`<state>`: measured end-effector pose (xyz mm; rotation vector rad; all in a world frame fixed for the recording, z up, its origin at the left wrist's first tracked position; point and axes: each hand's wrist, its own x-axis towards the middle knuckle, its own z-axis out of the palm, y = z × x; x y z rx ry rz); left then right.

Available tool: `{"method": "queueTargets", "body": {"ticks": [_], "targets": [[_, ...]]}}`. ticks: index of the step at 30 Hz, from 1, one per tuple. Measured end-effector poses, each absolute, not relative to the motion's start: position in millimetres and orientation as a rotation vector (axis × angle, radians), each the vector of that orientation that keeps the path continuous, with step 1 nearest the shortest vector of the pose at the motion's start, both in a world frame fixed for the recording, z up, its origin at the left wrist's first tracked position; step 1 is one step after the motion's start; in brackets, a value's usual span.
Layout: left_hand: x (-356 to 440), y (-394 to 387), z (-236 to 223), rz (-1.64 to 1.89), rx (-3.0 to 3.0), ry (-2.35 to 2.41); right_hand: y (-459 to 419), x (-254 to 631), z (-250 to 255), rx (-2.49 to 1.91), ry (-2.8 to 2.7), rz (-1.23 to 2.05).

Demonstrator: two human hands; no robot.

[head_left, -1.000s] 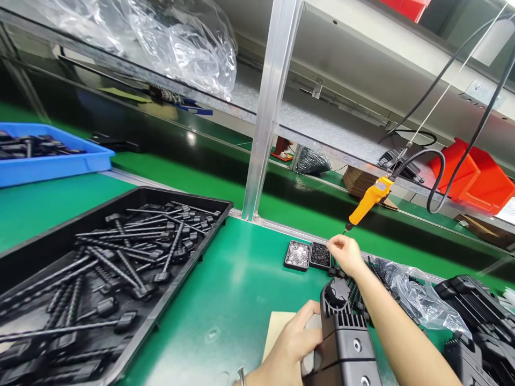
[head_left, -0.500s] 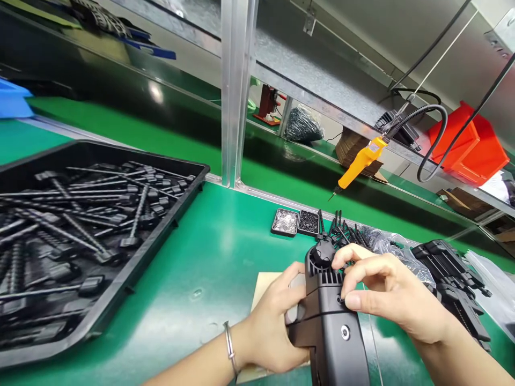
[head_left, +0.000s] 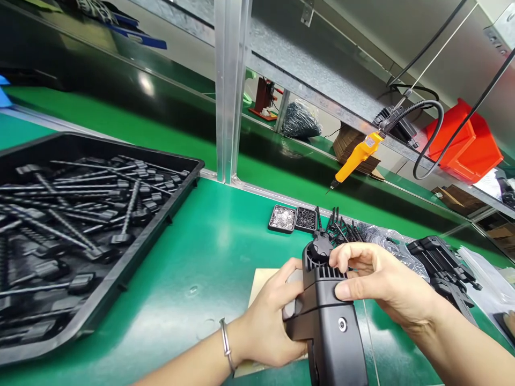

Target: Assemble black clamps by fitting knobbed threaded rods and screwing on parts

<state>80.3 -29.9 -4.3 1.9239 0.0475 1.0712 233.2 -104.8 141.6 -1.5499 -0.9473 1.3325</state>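
The left hand (head_left: 271, 316) has its fingers clamped around the device (head_left: 333, 348), which is over the beige sheet (head_left: 259, 281). The right hand (head_left: 382, 284) puts its thumb on it, with the bent forefinger apart, near the knob (head_left: 322, 245). The driver (head_left: 356, 161) hangs behind.

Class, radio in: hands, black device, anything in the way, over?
Left hand gripping black device. Right hand, thumb against it, partly hides it. Yellow-orange screwdriver hangs beyond, touching neither hand.
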Motion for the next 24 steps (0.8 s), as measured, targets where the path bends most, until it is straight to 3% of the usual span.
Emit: {"method": "queueTargets", "body": {"ticks": [4, 9, 11, 17, 24], "targets": [[80.0, -31.2, -0.5, 1.084, 1.895, 0.037, -101.3, 249.0, 143.5, -1.589, -1.012, 1.249], [79.2, -30.9, 5.9, 1.136, 1.871, 0.031, -35.5, 310.7, 134.1, -1.597, -0.792, 0.407], [79.3, -30.0, 5.3, 1.138, 1.877, 0.006, 6.7, 334.8, 129.8, -1.562, -0.772, 0.281], [83.6, -23.3, -14.4, 1.1, 1.912, -0.033, 76.1, 356.2, 120.5, -1.37, -0.963, 0.628], [83.9, -25.8, -10.7, 1.126, 1.912, -0.014, 3.3, 329.1, 118.7, -1.078, -1.096, 0.849]]}}
